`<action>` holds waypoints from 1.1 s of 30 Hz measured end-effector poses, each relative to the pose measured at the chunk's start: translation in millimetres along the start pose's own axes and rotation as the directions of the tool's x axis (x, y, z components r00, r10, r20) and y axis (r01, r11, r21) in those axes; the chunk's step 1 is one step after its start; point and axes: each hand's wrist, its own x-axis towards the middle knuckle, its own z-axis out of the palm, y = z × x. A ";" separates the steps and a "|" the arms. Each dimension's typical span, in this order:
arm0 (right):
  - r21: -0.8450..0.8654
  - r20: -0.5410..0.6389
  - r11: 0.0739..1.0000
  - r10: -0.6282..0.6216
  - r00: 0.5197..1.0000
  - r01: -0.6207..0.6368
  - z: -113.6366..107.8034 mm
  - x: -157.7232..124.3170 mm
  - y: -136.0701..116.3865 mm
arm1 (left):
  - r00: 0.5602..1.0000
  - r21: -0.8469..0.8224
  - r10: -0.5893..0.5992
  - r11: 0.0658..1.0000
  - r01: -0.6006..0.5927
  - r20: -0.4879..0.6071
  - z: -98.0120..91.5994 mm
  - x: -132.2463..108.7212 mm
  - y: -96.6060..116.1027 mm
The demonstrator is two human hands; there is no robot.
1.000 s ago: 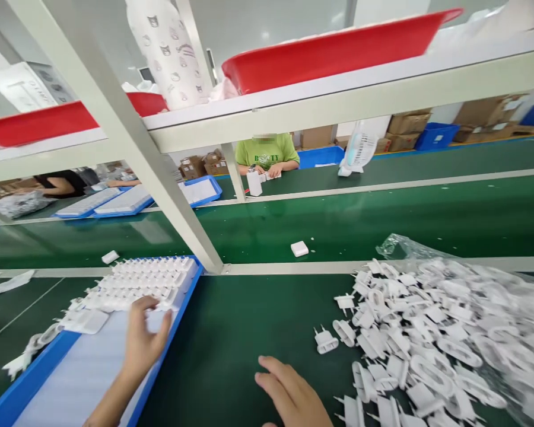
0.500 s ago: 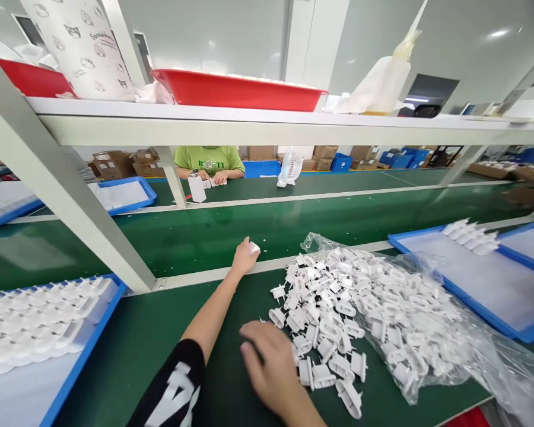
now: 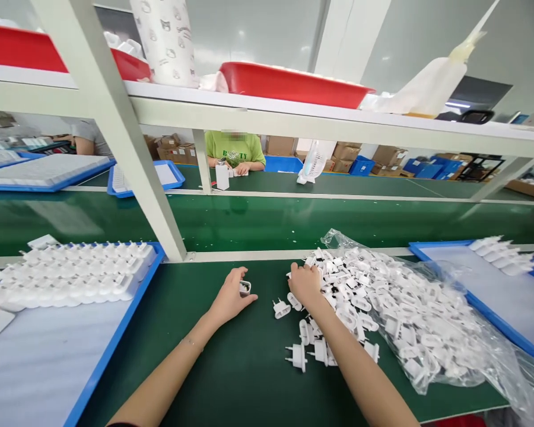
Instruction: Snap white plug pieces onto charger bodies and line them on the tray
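Observation:
My left hand (image 3: 229,299) is curled round a small white charger housing (image 3: 245,288), its open end facing me with something dark inside. The thumb stretches out to the right of it. My right hand (image 3: 305,284) reaches down at the left edge of a pile of white plug covers (image 3: 338,290); its fingers are bent together and what they pinch is hidden. A few loose covers, one with two pins (image 3: 281,308), lie on the green bench just below this hand.
A clear plastic bag (image 3: 431,338) spreads under the pile. At left, a blue tray (image 3: 111,338) bears rows of white housings; another blue tray (image 3: 463,284) stands at right. A shelf (image 3: 271,121) with red bins crosses above. Opposite, a person in a green shirt (image 3: 235,151) works.
My left hand has come back from the far bench edge, with the white housing in it. My right hand has moved forward and right to the pile. The view has swung left.

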 end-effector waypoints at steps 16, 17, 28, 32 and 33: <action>0.595 -0.108 0.789 -0.114 0.988 0.156 -14.4 4.6 -32.0 | 0.994 0.189 0.097 0.978 -0.086 -0.049 4.2 -11.8 8.9; 0.634 -0.102 0.757 -0.120 0.988 0.158 -14.1 3.7 -32.8 | 0.991 0.150 0.132 0.981 -0.126 -0.028 2.4 -13.1 6.4; 0.777 -0.195 0.508 -0.366 0.910 0.370 -10.8 1.2 -61.4 | 1.000 -0.265 0.026 0.964 -0.022 0.014 0.7 -11.4 -17.3; 0.683 -0.152 0.592 -0.457 0.876 0.427 -14.4 4.4 -72.6 | 1.000 -0.285 0.007 0.958 0.002 0.029 -1.8 -12.1 -18.8; 0.661 -0.136 0.614 -0.468 0.873 0.432 -15.7 4.6 -73.9 | 1.000 -0.289 0.009 0.957 0.000 0.029 -1.9 -12.5 -19.2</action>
